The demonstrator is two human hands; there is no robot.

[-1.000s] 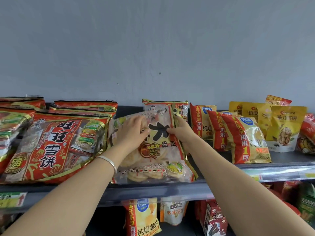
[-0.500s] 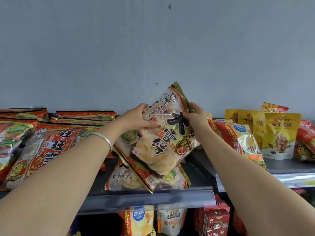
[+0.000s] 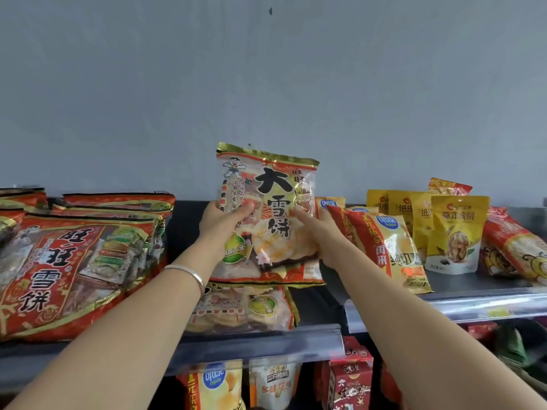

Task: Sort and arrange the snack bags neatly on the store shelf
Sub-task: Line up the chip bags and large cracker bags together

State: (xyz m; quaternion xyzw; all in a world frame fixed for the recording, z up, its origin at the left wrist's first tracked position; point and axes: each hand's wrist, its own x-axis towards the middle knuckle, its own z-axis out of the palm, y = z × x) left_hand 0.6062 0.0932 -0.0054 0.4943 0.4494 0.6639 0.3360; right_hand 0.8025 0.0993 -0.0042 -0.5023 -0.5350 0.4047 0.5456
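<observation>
**Rice-cracker bag held upright over the top shelf**

*Fingers.* The left thumb (image 3: 246, 209) presses flat on the front film of the clear plastic rice-cracker bag with red-and-gold trim (image 3: 275, 199). The other fingers of the left hand (image 3: 222, 224) are hidden behind the bag, so it is pinched at its nine o'clock edge. One digit of the right hand (image 3: 324, 236) lies stretched along the front face toward eleven o'clock. The rest pass behind the three o'clock edge, and how they lie there cannot be told. A thin silver bangle (image 3: 189, 273) circles the left wrist.

*Task object.* The bag is upright with its label toward the camera, raised off the shelf. At its six o'clock a second clear rice-cracker bag (image 3: 242, 309) lies flat. Whether the two touch cannot be told.

*Step in hand.* The bag appears to be squared up for placement. The next move probably calls for lowering it into the gap at centre, with its edges in line with the flat twin. Both hands should release evenly, since the soft film slumps and the crackers are brittle.

*Surface and room.* The dark grey metal shelf (image 3: 313, 309) carries a clear plastic price rail (image 3: 266, 343) along its front. At nine o'clock stands a leaning stack of large red-and-gold snack bags (image 3: 65, 261). At three o'clock lean yellow-and-red crisp bags (image 3: 387, 247), then yellow stand-up pouches (image 3: 453, 232). A plain grey-blue wall (image 3: 266, 84) fills twelve o'clock. A lower tier at six o'clock shows more bags and a red carton (image 3: 349, 380).
</observation>
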